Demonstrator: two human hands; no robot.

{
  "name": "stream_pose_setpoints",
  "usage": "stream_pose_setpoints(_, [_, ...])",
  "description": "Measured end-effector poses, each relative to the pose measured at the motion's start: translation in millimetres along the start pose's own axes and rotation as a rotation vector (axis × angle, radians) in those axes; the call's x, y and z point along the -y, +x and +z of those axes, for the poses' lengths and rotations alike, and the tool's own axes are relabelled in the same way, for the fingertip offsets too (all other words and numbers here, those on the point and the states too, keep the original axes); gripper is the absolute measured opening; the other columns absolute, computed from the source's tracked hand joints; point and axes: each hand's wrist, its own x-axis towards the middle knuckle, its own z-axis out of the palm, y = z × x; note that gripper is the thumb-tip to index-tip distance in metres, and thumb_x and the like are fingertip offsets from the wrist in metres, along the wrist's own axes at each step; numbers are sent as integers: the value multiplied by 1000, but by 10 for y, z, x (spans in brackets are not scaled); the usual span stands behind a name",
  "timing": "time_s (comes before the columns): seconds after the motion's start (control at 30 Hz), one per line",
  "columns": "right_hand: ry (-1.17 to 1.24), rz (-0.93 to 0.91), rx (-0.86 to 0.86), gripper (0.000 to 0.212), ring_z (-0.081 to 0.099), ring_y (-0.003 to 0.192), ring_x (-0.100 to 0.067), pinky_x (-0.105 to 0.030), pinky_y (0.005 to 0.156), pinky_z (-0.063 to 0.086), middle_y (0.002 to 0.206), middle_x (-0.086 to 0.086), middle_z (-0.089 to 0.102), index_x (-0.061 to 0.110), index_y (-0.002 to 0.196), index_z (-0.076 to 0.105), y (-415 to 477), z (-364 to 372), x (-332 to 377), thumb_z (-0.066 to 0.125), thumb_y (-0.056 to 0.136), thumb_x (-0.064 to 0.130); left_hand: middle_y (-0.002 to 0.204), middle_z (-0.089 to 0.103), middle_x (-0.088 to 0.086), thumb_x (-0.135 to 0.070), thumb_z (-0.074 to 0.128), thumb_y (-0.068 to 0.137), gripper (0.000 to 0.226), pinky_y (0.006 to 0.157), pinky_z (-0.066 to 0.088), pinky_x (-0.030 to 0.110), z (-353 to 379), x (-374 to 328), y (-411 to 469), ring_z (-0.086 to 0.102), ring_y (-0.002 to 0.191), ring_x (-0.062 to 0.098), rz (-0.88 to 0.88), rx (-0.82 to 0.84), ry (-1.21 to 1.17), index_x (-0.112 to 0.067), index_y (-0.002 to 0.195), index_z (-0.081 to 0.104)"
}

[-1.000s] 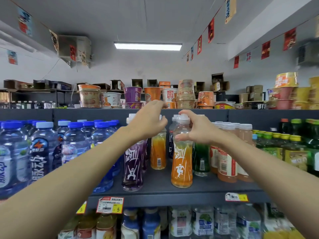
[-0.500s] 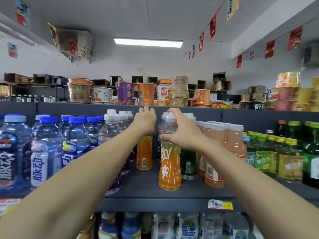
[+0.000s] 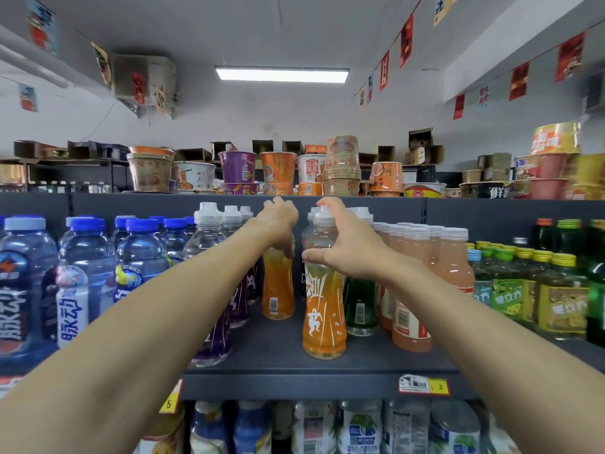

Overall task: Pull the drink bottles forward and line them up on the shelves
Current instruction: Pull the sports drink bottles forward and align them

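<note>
The right hand (image 3: 347, 245) is gripping the front orange bottle (image 3: 324, 317) around its clear neck, thumb on the shoulder and fingers curling by the white cap. This bottle is standing upright near the front edge of the shelf (image 3: 271, 350). At its 11 o'clock, farther back, the left hand (image 3: 278, 224) is closing over the top of the rear orange bottle (image 3: 277, 290), hiding its cap. Purple bottles (image 3: 240, 303) are standing at 9 o'clock, and a green bottle (image 3: 361, 306) is touching the front one at 3 o'clock, with pink bottles (image 3: 453, 257) beyond it.
</note>
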Motion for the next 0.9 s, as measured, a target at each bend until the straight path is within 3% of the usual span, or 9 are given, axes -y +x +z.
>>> stream_pose_setpoints(0.17, [6,9,22,89,56,115,-25,-48,95,53,138,-3,50,38,144,24,-7,-15,14,81,76,45,82,56,0,-48,96,51,62,64,54,28,-165,84,-31,55,73,15,91,20,-8,-14,84,54])
stream_pose_setpoints(0.43, [-6,14,7,88,58,107,-21,-43,91,55,136,-1,51,41,142,22,-16,-8,11,79,76,48,76,61,5,-32,86,74,38,55,48,28,-469,200,-85,60,67,18,149,19,-59,-14,69,53])
stream_pose_setpoints(0.57, [-16,19,8,88,59,105,-20,-42,89,56,136,-1,51,42,143,21,-7,2,3,79,76,49,86,67,5,-18,80,80,19,61,59,29,-545,229,-121,66,76,18,154,39,-92,-6,87,66])
stream_pose_setpoints(0.63, [-23,17,5,88,59,104,-20,-40,88,55,136,-1,51,42,142,21,-8,6,-8,78,76,49,94,69,3,-10,68,86,12,55,52,20,-520,257,-133,64,82,18,169,17,-143,-3,97,70])
stream_pose_setpoints(0.73, [-13,16,3,89,58,107,-21,-39,90,54,140,-3,49,42,143,21,-3,9,-18,79,76,49,118,62,4,-2,61,88,33,76,44,20,-447,270,-164,56,103,18,199,-16,-170,-8,121,64])
stream_pose_setpoints(0.83, [-4,10,13,89,58,108,-22,-41,92,54,141,-3,48,41,144,21,-4,6,-10,79,77,47,132,55,7,6,59,84,49,90,46,28,-389,293,-195,51,124,25,195,2,-163,-13,129,56])
stream_pose_setpoints(0.9, [4,6,12,88,58,107,-22,-41,91,54,139,-3,49,40,144,22,-9,0,-7,79,77,46,137,52,9,0,61,84,55,96,46,32,-381,314,-207,47,129,27,166,31,-171,-11,136,51])
